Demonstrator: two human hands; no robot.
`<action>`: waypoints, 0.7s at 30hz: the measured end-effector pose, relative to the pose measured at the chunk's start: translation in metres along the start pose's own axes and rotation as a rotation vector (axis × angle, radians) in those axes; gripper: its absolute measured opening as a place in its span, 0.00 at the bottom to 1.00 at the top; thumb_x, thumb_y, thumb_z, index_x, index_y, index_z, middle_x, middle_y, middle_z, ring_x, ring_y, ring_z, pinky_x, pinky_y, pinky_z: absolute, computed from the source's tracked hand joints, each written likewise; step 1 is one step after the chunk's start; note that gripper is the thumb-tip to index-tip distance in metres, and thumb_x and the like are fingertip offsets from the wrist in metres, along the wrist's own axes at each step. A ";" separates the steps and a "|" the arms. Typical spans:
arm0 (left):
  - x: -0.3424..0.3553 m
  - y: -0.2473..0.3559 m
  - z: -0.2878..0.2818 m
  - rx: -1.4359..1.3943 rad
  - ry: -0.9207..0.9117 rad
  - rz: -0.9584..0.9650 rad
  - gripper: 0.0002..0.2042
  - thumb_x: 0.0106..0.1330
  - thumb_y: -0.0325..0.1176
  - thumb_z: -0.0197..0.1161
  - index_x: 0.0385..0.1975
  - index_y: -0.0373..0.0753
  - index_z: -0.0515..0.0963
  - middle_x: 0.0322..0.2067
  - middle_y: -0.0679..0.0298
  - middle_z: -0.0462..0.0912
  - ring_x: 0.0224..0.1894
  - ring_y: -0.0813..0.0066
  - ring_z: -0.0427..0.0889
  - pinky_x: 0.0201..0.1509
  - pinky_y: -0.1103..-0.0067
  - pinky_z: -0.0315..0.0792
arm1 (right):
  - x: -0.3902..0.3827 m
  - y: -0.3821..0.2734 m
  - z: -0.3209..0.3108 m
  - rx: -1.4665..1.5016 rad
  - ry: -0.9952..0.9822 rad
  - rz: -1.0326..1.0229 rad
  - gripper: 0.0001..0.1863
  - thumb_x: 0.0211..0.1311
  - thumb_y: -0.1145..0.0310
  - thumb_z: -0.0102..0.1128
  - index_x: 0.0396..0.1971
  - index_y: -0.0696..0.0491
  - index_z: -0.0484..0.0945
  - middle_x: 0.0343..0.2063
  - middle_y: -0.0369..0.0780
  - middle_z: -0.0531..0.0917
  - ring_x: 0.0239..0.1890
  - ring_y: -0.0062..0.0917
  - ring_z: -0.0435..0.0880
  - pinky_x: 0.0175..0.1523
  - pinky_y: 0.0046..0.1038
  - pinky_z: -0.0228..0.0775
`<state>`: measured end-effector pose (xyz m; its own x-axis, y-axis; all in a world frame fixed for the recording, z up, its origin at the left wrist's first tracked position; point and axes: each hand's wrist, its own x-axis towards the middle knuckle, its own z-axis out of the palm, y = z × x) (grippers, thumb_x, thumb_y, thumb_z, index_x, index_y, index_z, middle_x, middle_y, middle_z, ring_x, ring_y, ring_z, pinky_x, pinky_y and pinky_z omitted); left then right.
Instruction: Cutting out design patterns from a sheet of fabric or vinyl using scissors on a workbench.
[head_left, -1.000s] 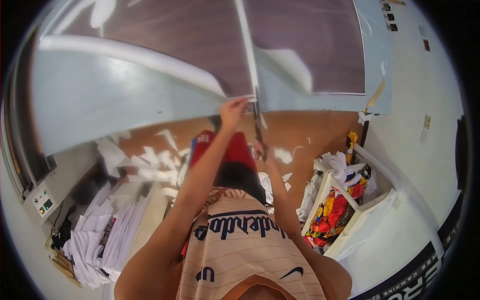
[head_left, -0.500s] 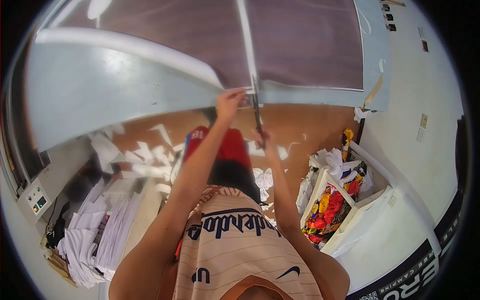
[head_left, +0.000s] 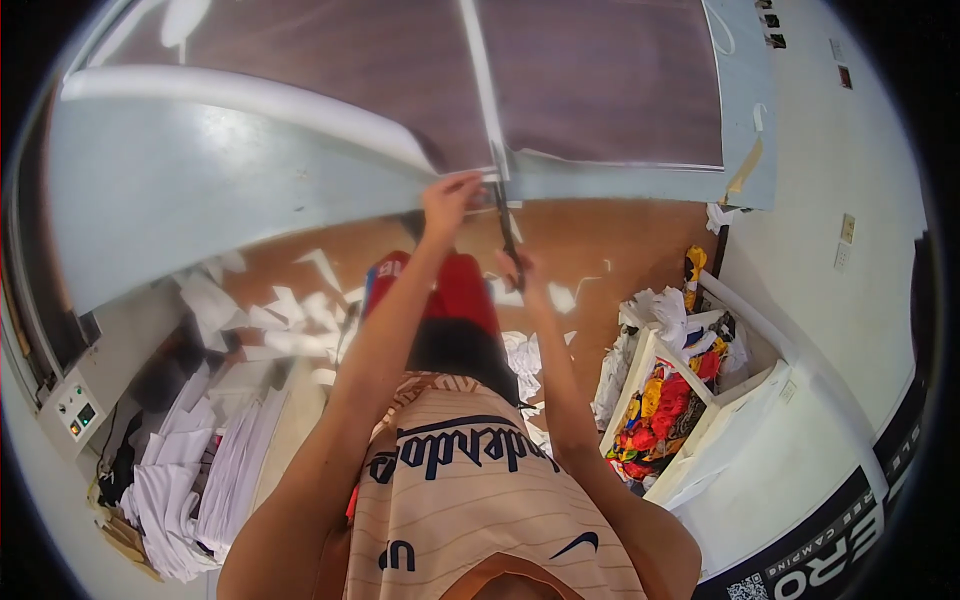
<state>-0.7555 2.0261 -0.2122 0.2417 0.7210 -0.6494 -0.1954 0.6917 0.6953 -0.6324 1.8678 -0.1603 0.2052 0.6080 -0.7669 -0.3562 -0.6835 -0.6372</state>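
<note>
It is a workshop. A wide tabletop [head_left: 210, 190] at the top carries dark sheets [head_left: 610, 80]; scraps [head_left: 285, 303] litter the floor [head_left: 620, 225] below.

"What's the R hand [head_left: 526, 268] doing?"
"Gripping blk scissors [head_left: 506, 225], which are pointing at the dk sheet [head_left: 610, 90]."
"& the L hand [head_left: 450, 204]?"
"Reaching the sheet's near edge, w/ wht scraps [head_left: 212, 308] lying on the brn flr [head_left: 590, 235]."

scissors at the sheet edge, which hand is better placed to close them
Probably the right hand: it holds the scissors, while the left hand is at the edge of the sheet.
</note>
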 end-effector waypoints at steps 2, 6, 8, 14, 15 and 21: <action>-0.002 0.002 0.001 0.002 0.002 -0.018 0.09 0.69 0.27 0.64 0.46 0.34 0.85 0.39 0.64 0.88 0.39 0.76 0.88 0.38 0.83 0.77 | -0.002 -0.002 0.000 -0.021 -0.002 -0.005 0.14 0.72 0.57 0.56 0.33 0.53 0.79 0.19 0.29 0.74 0.18 0.16 0.69 0.24 0.21 0.58; -0.003 0.004 0.001 0.013 0.010 -0.047 0.09 0.69 0.27 0.64 0.46 0.34 0.84 0.40 0.63 0.88 0.39 0.76 0.88 0.38 0.83 0.78 | 0.000 -0.006 -0.002 -0.067 -0.020 -0.013 0.14 0.69 0.58 0.63 0.28 0.52 0.78 0.17 0.29 0.73 0.17 0.14 0.68 0.22 0.21 0.57; -0.002 0.002 -0.002 0.013 -0.001 -0.018 0.09 0.69 0.26 0.64 0.46 0.34 0.84 0.40 0.63 0.88 0.39 0.76 0.88 0.38 0.83 0.78 | 0.002 -0.008 0.000 -0.108 0.006 0.007 0.12 0.67 0.61 0.65 0.27 0.52 0.78 0.16 0.29 0.72 0.16 0.14 0.68 0.21 0.21 0.57; 0.003 -0.005 -0.008 0.019 -0.006 0.001 0.09 0.69 0.26 0.63 0.46 0.34 0.84 0.39 0.63 0.88 0.38 0.75 0.87 0.37 0.83 0.78 | 0.005 -0.010 0.004 -0.117 0.048 -0.023 0.19 0.59 0.57 0.75 0.21 0.53 0.77 0.11 0.30 0.71 0.11 0.13 0.67 0.17 0.19 0.57; 0.004 -0.006 -0.008 0.016 -0.007 0.012 0.09 0.69 0.25 0.63 0.46 0.34 0.84 0.39 0.63 0.88 0.38 0.76 0.87 0.37 0.83 0.78 | 0.007 -0.010 0.004 -0.111 0.045 -0.025 0.18 0.59 0.58 0.75 0.22 0.53 0.77 0.11 0.30 0.71 0.11 0.13 0.67 0.17 0.19 0.56; 0.005 -0.010 -0.004 0.021 -0.006 0.021 0.09 0.69 0.26 0.63 0.46 0.34 0.85 0.38 0.62 0.88 0.36 0.76 0.87 0.36 0.83 0.78 | 0.021 -0.015 0.001 0.010 0.013 -0.008 0.17 0.60 0.58 0.74 0.23 0.54 0.78 0.10 0.30 0.72 0.11 0.13 0.68 0.18 0.19 0.55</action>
<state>-0.7559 2.0224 -0.2235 0.2437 0.7353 -0.6325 -0.1802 0.6751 0.7154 -0.6243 1.8910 -0.1667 0.2199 0.6077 -0.7631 -0.3641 -0.6746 -0.6421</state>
